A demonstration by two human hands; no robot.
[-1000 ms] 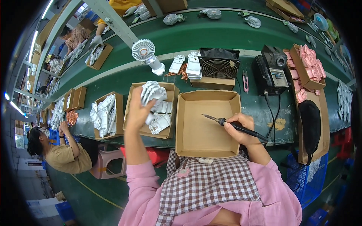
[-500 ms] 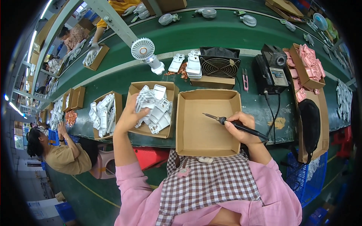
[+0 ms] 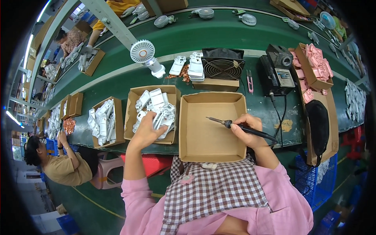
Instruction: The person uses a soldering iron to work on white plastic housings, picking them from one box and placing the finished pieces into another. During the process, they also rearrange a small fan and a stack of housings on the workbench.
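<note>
My right hand [image 3: 249, 132] grips a soldering iron [image 3: 255, 133] by its black handle. The metal tip points left over a cardboard tray [image 3: 211, 152] with nothing lying in it. To the left, my left hand [image 3: 147, 132] reaches into a cardboard box [image 3: 133, 94] heaped with white plastic housings. Its thumb and fingers close around a white plastic housing [image 3: 166, 113] at the right side of the heap; the fingertips are partly hidden among the parts.
Behind the tray stand a black fan [image 3: 222, 66], stacked white housings [image 3: 196, 66] and a white handheld fan [image 3: 144, 53]. A soldering station [image 3: 277, 72] and pink tweezers [image 3: 250, 81] lie right of them. Pink parts [image 3: 317, 64] fill a box farther right. A co-worker [image 3: 66, 162] sits at left.
My left hand has shifted lower and to the right within the box; the white parts at its fingers were blurred before. The right hand keeps holding the soldering iron over the tray.
</note>
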